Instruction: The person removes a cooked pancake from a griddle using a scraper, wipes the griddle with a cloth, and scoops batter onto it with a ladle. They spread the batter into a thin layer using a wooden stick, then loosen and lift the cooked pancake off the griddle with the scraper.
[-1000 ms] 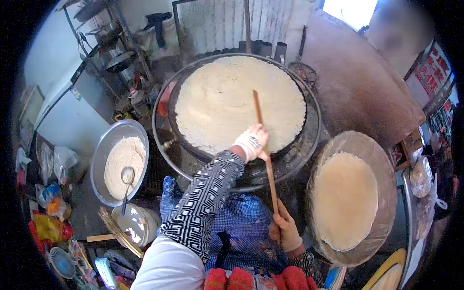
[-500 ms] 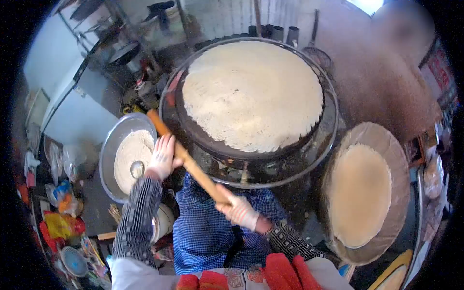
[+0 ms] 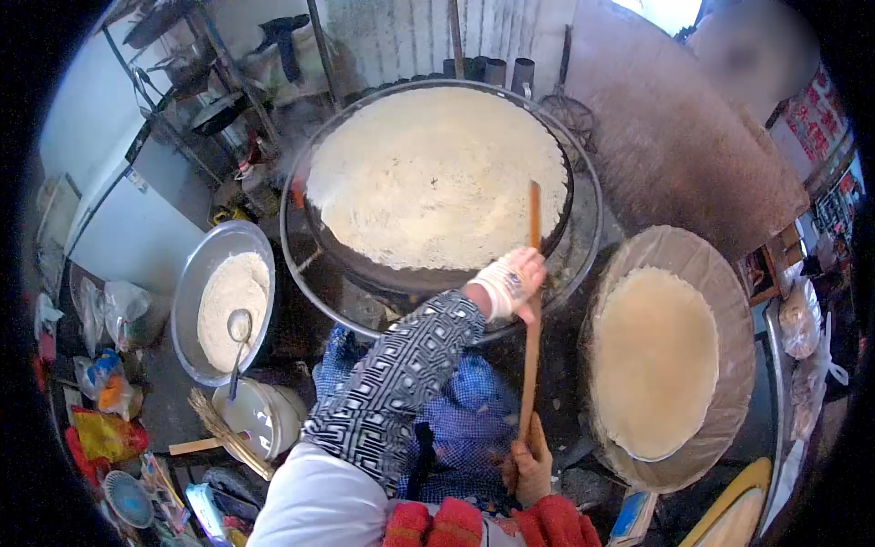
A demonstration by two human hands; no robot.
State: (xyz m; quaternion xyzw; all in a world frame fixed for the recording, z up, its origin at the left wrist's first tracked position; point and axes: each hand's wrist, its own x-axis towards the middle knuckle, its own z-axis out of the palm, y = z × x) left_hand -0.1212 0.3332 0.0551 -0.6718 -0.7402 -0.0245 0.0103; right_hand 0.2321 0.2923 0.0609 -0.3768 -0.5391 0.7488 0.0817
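My left hand (image 3: pixel 509 281), in a pale striped wrap or glove, is closed around the middle of a long wooden scraper (image 3: pixel 532 365). My right hand (image 3: pixel 531 463) grips its lower end near my lap. The scraper points away from me, its far end overlapping the right edge of a thin pale batter sheet (image 3: pixel 437 182); whether it touches the sheet I cannot tell. That sheet covers most of a round dark griddle (image 3: pixel 365 264). To the left, a metal bowl (image 3: pixel 189 333) holds pale batter or flour with a ladle (image 3: pixel 240 325) resting in it.
A metal ring (image 3: pixel 597 214) surrounds the griddle. On the right stands a lined basket (image 3: pixel 732 383) with round flatbread (image 3: pixel 656 365). A white bucket (image 3: pixel 290 415) and a straw brush (image 3: pixel 219 428) are at lower left. A brown board (image 3: pixel 684 137) leans behind.
The scraper has swung from slanting left toward the bowl to nearly straight ahead on my right. Both hands moved right with it; the right drew closer to my body. The view shifted slightly.
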